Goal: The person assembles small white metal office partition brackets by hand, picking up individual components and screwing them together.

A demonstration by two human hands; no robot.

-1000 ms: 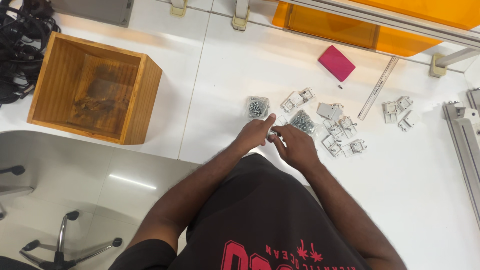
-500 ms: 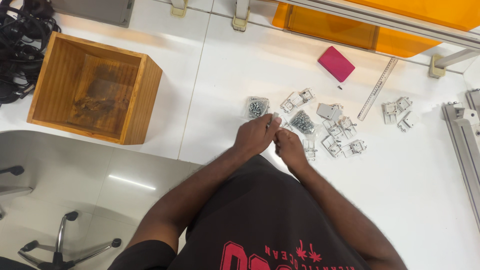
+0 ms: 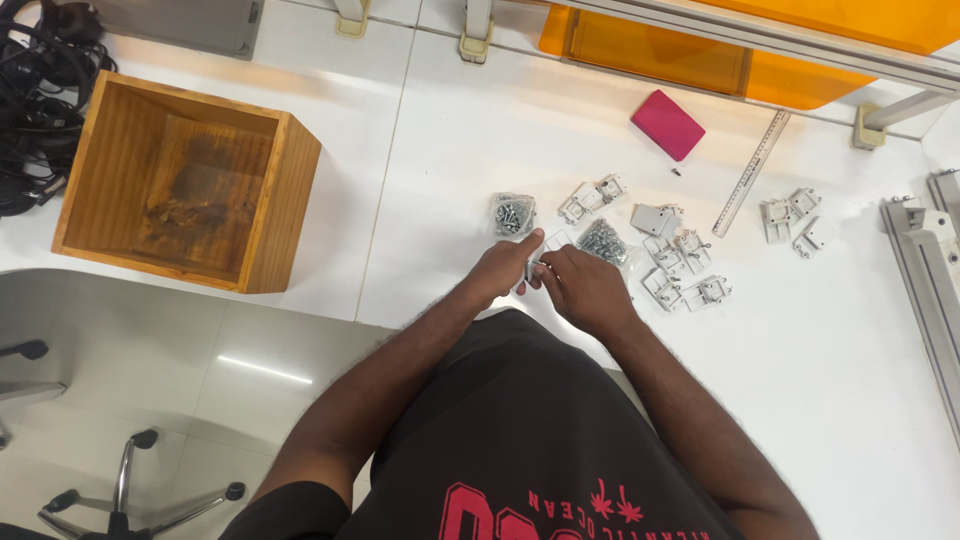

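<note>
While fingers pinch shut, both hands [image 3: 545,275] grip sm. metal bracket [image 3: 537,264].

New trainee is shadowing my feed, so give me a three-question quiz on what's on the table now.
1. True or false: the wooden box stands to the left of both hands.
2. What do the left hand and right hand hold between them?
3. The pink pad lies: A) inside the box, B) beside the metal ruler, C) under the hands.

Key: 1 true. 2 a small metal bracket. 3 B.
</note>
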